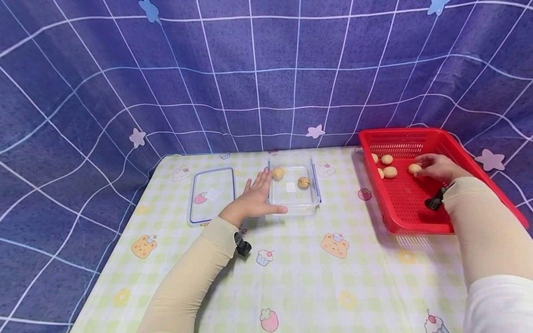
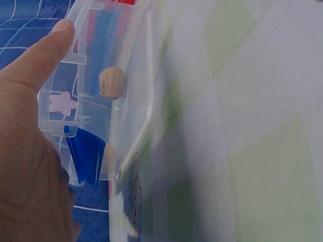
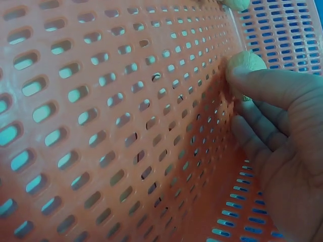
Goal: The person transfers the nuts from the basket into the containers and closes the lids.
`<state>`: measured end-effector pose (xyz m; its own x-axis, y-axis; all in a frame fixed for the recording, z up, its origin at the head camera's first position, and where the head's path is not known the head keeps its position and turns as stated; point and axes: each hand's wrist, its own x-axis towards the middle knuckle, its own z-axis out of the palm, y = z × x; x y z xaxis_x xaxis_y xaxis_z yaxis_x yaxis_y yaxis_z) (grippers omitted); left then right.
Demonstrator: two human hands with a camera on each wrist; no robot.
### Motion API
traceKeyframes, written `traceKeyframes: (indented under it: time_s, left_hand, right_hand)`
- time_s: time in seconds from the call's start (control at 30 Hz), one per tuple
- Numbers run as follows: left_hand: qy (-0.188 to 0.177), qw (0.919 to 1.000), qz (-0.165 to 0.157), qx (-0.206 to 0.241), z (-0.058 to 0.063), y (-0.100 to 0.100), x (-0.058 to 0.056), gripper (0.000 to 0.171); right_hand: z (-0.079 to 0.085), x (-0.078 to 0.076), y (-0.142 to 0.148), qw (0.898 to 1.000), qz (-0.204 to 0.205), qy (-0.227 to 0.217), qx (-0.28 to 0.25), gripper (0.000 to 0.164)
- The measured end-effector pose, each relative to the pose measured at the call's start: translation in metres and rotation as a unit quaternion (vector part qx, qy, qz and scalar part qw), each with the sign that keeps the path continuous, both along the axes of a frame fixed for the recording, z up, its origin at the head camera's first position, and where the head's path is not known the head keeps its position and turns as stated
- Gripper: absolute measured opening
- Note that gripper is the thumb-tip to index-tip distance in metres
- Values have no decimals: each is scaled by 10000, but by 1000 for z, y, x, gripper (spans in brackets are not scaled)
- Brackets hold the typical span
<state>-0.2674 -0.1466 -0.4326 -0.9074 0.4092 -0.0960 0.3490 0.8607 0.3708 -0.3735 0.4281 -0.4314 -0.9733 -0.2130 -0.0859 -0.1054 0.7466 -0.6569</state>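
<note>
Inside the red basket, my right hand [image 1: 439, 167] pinches a walnut [image 1: 414, 169] low over the mesh floor. The right wrist view shows my thumb laid on that walnut [image 3: 246, 68], the fingers partly behind it. My left hand [image 1: 258, 196] rests against the left side of a clear plastic box [image 1: 293, 199], fingers straight and thumb spread towards its near side. In the left wrist view the thumb touches the rim of the box [image 2: 91, 108]. Two walnuts lie in the box, one at the back left [image 1: 278, 174] and one at the right [image 1: 304, 182].
Several more walnuts [image 1: 389, 172] lie at the left end of the red basket [image 1: 393, 222]. A clear lid with a blue seal [image 1: 212, 196] lies flat left of the box. A checked cloth [image 1: 300, 286] covers the table; a blue curtain [image 1: 275, 88] hangs behind.
</note>
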Motion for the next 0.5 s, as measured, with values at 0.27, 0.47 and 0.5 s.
traceKeyframes:
  time_s: [0.27, 0.47, 0.5]
  left_hand:
    - [-8, 10000, 4, 41, 2, 1, 1, 128]
    - [-25, 10000, -5, 69, 2, 1, 1, 129]
    - [-16, 10000, -13, 79, 2, 1, 2, 129]
  right_hand:
    - [2, 0, 0, 9992, 47, -45, 386, 52]
    - [2, -2, 0, 9996, -86, -39, 267, 57]
    - [3, -1, 0, 9996, -140, -11, 256, 58]
